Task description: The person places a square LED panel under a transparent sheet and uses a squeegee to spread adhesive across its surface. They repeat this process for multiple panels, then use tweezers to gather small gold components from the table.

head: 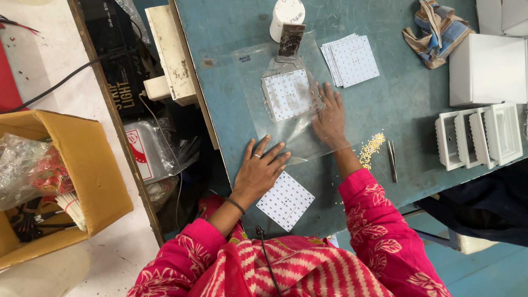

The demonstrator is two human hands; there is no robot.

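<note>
I see my left hand (258, 168) and right hand (330, 118) pressing flat, fingers spread, gripping nothing, on the clear slippery plastic bag (258, 93); its white square LED boards (289, 94) look stiff, best taken by the edges

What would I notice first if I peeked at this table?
Probably the bright pink patterned sleeves at the bottom, with the left hand and right hand pressed flat on a clear plastic sheet in the middle of the blue-green table. Under the sheet lies a white square board dotted with tiny parts. A brown cardboard box of oddments sits on the floor at the left.
</note>
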